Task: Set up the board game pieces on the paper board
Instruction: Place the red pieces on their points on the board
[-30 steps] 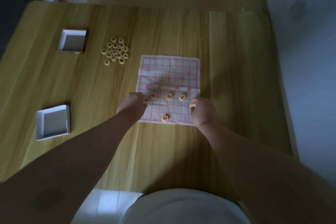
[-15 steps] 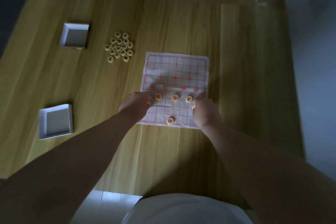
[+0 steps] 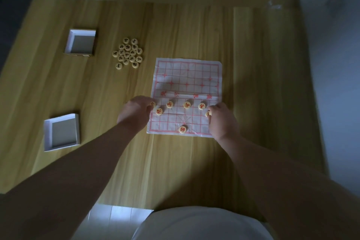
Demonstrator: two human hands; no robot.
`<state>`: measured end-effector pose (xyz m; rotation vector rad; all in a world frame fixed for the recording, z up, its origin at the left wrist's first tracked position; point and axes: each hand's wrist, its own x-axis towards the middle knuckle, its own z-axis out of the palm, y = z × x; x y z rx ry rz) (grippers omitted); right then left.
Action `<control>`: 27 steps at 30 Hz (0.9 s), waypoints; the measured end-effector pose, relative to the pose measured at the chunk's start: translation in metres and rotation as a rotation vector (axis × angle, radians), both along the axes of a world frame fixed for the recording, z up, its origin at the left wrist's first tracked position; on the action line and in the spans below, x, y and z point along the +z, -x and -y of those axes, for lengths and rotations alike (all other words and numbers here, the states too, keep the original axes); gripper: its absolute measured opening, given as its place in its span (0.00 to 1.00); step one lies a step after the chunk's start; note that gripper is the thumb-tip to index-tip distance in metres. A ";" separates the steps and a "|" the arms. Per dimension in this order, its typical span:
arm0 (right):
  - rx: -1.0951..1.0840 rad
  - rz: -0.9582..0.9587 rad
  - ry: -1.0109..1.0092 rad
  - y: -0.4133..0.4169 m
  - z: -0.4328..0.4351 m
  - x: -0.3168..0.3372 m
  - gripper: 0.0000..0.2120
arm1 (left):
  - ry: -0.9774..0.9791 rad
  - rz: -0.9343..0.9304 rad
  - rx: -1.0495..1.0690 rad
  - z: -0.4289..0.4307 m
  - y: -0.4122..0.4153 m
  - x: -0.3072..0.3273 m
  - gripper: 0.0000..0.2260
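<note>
Paper xiangqi board (image 3: 187,76) lay flat on the wooden worktop (image 3: 253,84), creased, red grid facing up. Near half carried red-marked discs: three in a row (image 3: 187,105) just below the river text, one further left (image 3: 159,111), and the general (image 3: 183,129) on the near edge line. Left hand (image 3: 136,114) rested at the board's left edge, fingers curled onto a red disc (image 3: 153,104) at the edge. Right hand (image 3: 222,121) at the right edge, fingers pinched around another red disc (image 3: 208,113). Black-marked discs (image 3: 128,52) clustered on the worktop beyond the board's far left corner. Two empty white box halves (image 3: 80,42) (image 3: 62,132) sat well to the left, apart from each other.
</note>
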<state>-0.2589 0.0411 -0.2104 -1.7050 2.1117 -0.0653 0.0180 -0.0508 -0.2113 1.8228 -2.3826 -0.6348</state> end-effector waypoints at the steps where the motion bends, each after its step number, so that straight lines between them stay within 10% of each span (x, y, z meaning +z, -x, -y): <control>1: 0.004 -0.002 0.007 -0.001 -0.003 0.001 0.13 | -0.003 0.016 0.041 -0.001 -0.003 0.001 0.10; 16: 0.025 0.036 -0.063 -0.024 -0.044 -0.003 0.12 | -0.173 0.235 -0.012 -0.004 0.004 -0.008 0.20; 27: 0.028 0.074 -0.076 -0.041 -0.035 -0.008 0.14 | -0.115 -0.081 -0.176 -0.060 0.037 0.002 0.11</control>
